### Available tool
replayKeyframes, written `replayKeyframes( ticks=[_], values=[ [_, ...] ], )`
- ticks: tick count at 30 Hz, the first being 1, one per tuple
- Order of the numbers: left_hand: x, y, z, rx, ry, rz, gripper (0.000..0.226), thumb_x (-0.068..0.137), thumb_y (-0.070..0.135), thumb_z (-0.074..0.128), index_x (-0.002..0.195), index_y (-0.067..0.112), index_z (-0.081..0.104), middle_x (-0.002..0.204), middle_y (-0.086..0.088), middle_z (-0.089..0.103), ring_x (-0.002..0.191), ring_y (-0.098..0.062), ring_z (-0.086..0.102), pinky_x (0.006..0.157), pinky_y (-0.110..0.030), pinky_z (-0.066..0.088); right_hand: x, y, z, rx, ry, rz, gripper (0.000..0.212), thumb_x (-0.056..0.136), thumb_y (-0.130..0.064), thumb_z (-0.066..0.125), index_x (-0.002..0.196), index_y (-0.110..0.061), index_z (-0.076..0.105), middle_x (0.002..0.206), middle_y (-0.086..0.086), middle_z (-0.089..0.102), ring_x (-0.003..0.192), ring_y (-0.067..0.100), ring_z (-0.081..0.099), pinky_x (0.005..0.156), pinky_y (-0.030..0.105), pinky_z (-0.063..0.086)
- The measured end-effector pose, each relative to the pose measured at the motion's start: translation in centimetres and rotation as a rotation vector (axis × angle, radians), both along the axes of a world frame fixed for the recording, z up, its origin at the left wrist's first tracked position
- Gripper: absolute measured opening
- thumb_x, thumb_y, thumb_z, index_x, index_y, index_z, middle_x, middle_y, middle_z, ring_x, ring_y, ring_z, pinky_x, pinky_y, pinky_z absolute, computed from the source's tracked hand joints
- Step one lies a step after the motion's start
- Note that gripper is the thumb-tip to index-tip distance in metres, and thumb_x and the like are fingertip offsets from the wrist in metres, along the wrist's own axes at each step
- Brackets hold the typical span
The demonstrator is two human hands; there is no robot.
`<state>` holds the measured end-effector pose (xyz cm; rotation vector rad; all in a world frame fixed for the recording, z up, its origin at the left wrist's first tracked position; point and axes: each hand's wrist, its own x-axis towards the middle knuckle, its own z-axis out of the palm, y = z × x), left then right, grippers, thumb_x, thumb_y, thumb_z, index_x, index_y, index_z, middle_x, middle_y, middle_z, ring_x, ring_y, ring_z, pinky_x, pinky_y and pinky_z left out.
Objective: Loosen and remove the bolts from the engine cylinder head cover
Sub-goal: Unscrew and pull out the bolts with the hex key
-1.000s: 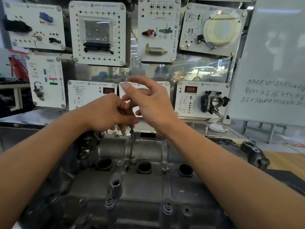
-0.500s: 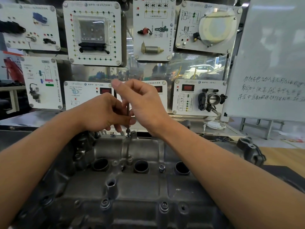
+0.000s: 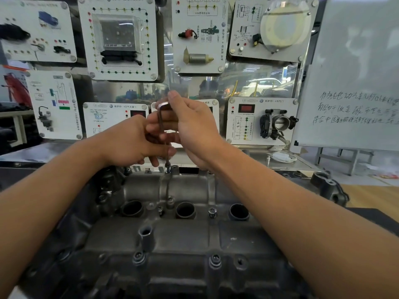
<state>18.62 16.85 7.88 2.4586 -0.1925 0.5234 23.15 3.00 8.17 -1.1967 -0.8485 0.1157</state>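
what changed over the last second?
The right hand went from spread fingers to pinching the bent top of the hex key. The left hand still holds its shaft, tip still in the far-edge bolt on the cover.

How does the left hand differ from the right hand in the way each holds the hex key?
The right hand pinches the bent top of the hex key; the left hand holds its long shaft lower down. The right hand sits higher; the left hand is nearer the bolt. Both grip the same upright key.
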Motion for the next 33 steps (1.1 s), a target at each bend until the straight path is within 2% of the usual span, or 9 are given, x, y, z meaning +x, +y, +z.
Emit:
replayKeyframes(
  ticks=[4, 8, 12, 17, 20, 24, 27, 30, 33],
  values=[
    [-0.1, -0.02, -0.03, 0.03, 0.01, -0.011, 0.015, 0.082, 0.019, 0.078, 0.083, 0.004, 0.074, 0.066, 0.0, 0.073, 0.06, -0.009, 0.07, 0.054, -0.016, 0.05, 0.23, -0.12, -0.05, -0.005, 0.063, 0.061, 0.028, 0.103, -0.03, 0.055, 0.083, -0.012, 0.063, 0.055, 0.002, 0.059, 0.045, 0.015, 0.055, 0.04, 0.02, 0.041],
    [0.03, 0.07, -0.1, 0.023, 0.02, -0.005, 0.015, 0.083, 0.021, 0.078, 0.079, 0.006, 0.075, 0.064, 0.001, 0.073, 0.057, -0.004, 0.068, 0.051, -0.014, 0.049, 0.45, 0.0, -0.14, 0.021, 0.082, 0.048, 0.029, 0.1, -0.028, 0.061, 0.072, -0.019, 0.062, 0.053, 0.001, 0.057, 0.042, 0.015, 0.051, 0.038, 0.018, 0.038],
    [0.18, 0.27, -0.06, 0.03, 0.015, 0.001, 0.011, 0.085, 0.02, 0.076, 0.081, 0.01, 0.077, 0.066, 0.003, 0.074, 0.061, -0.008, 0.07, 0.05, -0.016, 0.05, 0.36, 0.04, -0.23, 0.045, 0.022, 0.016, 0.007, 0.097, -0.026, 0.065, 0.098, -0.02, 0.067, 0.063, 0.0, 0.065, 0.051, 0.015, 0.058, 0.042, 0.021, 0.04],
    [0.24, 0.29, -0.06, 0.026, 0.012, 0.005, 0.013, 0.086, 0.019, 0.074, 0.079, 0.008, 0.075, 0.072, -0.002, 0.075, 0.064, -0.013, 0.072, 0.049, -0.017, 0.05, 0.03, -0.06, -0.43, 0.019, -0.159, -0.016, 0.013, 0.096, -0.011, 0.065, 0.108, -0.007, 0.069, 0.064, 0.006, 0.06, 0.056, 0.016, 0.054, 0.045, 0.014, 0.041],
    [0.17, 0.35, -0.02, 0.03, 0.02, -0.005, 0.014, 0.086, 0.022, 0.075, 0.081, 0.009, 0.074, 0.076, -0.001, 0.076, 0.068, -0.016, 0.074, 0.052, -0.019, 0.051, -0.1, -0.01, -0.21, -0.024, -0.193, -0.019, 0.004, 0.094, -0.018, 0.068, 0.093, -0.015, 0.07, 0.059, 0.001, 0.053, 0.053, 0.01, 0.05, 0.046, 0.014, 0.04],
    [0.22, 0.28, 0.03, 0.051, 0.01, -0.032, 0.016, 0.084, 0.023, 0.077, 0.086, 0.007, 0.072, 0.079, -0.004, 0.075, 0.068, -0.019, 0.074, 0.059, -0.034, 0.055, 0.17, 0.08, -0.44, -0.03, -0.279, -0.035, 0.02, 0.089, -0.021, 0.074, 0.072, -0.016, 0.066, 0.057, -0.004, 0.052, 0.051, 0.007, 0.048, 0.052, 0.018, 0.042],
    [0.28, 0.26, 0.0, 0.056, 0.017, -0.019, 0.016, 0.085, 0.024, 0.076, 0.086, 0.008, 0.073, 0.08, -0.002, 0.076, 0.067, -0.017, 0.074, 0.054, -0.024, 0.053, 0.43, 0.06, -0.43, -0.017, -0.239, -0.021, 0.02, 0.088, -0.018, 0.075, 0.072, -0.015, 0.065, 0.057, -0.005, 0.053, 0.051, 0.007, 0.049, 0.05, 0.018, 0.043],
    [0.29, 0.34, 0.01, 0.049, 0.021, -0.009, 0.012, 0.087, 0.02, 0.074, 0.085, 0.008, 0.074, 0.08, -0.002, 0.077, 0.067, -0.017, 0.073, 0.052, -0.022, 0.051, 0.43, 0.08, -0.31, 0.015, -0.152, 0.018, 0.008, 0.089, -0.015, 0.074, 0.084, -0.011, 0.07, 0.064, -0.002, 0.061, 0.056, 0.008, 0.056, 0.052, 0.019, 0.047],
    [0.33, 0.34, -0.05, 0.025, 0.0, 0.001, 0.01, 0.086, 0.017, 0.075, 0.086, 0.007, 0.073, 0.078, -0.001, 0.077, 0.063, -0.017, 0.072, 0.047, -0.018, 0.05, 0.19, 0.2, -0.13, 0.052, -0.051, 0.066, 0.011, 0.095, -0.015, 0.066, 0.093, -0.004, 0.069, 0.077, 0.006, 0.069, 0.061, 0.012, 0.063, 0.052, 0.02, 0.05]
  ],
)
